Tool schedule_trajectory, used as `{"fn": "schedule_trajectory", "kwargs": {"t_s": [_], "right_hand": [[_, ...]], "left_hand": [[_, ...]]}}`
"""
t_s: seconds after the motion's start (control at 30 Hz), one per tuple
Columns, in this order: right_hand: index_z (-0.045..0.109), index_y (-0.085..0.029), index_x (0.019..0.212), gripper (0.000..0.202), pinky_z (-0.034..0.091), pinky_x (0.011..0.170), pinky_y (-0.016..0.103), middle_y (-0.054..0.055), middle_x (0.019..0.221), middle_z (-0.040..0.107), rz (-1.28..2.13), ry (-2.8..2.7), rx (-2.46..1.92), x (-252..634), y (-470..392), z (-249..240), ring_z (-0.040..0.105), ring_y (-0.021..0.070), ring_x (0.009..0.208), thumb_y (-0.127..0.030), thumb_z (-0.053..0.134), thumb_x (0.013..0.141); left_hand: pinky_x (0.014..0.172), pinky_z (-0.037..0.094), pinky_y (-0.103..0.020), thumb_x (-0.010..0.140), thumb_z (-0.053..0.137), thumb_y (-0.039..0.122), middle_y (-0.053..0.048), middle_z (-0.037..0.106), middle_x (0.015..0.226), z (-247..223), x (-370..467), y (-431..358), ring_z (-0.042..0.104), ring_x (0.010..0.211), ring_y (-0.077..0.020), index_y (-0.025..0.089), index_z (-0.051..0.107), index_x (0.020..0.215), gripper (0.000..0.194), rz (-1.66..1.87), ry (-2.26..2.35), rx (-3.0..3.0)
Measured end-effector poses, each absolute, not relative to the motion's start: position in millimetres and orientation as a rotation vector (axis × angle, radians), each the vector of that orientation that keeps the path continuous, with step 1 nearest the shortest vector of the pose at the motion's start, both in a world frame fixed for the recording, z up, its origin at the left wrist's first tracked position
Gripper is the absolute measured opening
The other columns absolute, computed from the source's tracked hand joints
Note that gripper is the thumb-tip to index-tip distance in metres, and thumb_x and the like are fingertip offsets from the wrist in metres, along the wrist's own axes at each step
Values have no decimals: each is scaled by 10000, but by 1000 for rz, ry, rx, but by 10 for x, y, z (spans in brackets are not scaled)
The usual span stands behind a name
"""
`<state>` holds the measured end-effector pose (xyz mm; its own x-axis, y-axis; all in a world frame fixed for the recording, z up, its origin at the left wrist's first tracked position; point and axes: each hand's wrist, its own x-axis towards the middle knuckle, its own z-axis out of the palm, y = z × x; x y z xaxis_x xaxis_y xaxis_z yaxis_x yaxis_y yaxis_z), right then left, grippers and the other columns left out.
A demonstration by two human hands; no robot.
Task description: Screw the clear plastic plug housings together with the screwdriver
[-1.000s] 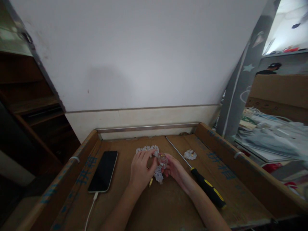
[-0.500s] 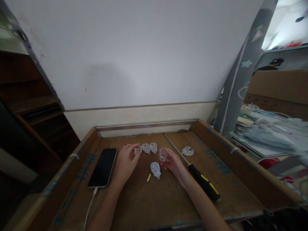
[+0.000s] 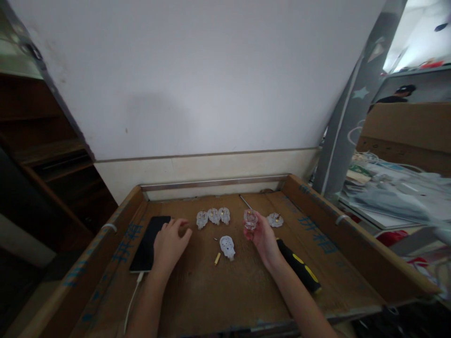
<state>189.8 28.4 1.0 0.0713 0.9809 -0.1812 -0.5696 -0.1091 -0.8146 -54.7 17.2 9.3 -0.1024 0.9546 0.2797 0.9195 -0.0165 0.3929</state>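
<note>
My left hand hovers at the right edge of a black phone, fingers curved apart with nothing in them. My right hand grips a clear plastic plug part between thumb and fingers, raised over the cardboard. Three clear plug pieces with metal pins stand in a row between the hands, towards the back. Nearer to me lies a whitish plug piece with holes, beside a small yellow brass-like pin and a tiny dark pin.
A screwdriver with a black and yellow handle lies partly behind my right hand. Another clear plug piece rests right of it. Cardboard walls edge the work surface. A white cable runs from the phone. Another person is far right.
My left hand has left the leftmost clear plug piece and moved left to the phone. My right hand has shifted slightly right with the clear plug part.
</note>
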Motion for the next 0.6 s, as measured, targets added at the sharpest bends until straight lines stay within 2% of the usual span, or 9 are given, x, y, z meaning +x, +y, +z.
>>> {"fn": "schedule_trajectory", "kwargs": {"t_s": [0.1,0.27,0.37,0.5,0.6], "right_hand": [[560,-178,921,412,342,437,212,-5,649,616,1462,-642,-926,1875,286,-14,516,104,477,-484,630,653],[535,-155,974,390,329,427,200,-11,665,593,1510,-721,-937,1852,315,-77,508,89,477,-476,567,754],[552,-156,973,373,322,420,196,-5,670,593,1562,-753,-948,1826,311,-96,513,90,482,-466,558,767],[592,-179,939,363,337,428,208,15,699,621,1661,-802,-920,1789,270,-67,544,115,513,-453,612,701],[596,-186,987,383,349,445,207,21,740,632,1708,-811,-870,1782,241,-38,549,114,541,-441,602,701]], "left_hand": [[783,421,-354,808,517,317,-49,655,946,107,-596,40,580,909,-255,237,650,913,187,487,2228,2115],[723,409,-321,814,505,222,-26,670,856,146,-581,25,607,850,-227,226,640,846,139,412,2184,2179],[683,413,-301,809,516,229,-16,670,809,234,-493,91,612,779,-206,216,625,834,113,612,2078,2131],[691,442,-259,822,515,239,-3,653,814,435,-173,206,599,752,-157,203,590,846,87,1108,1607,2135],[734,441,-287,820,516,203,-25,645,841,501,117,275,581,805,-179,196,591,868,89,1334,1414,2380]]}}
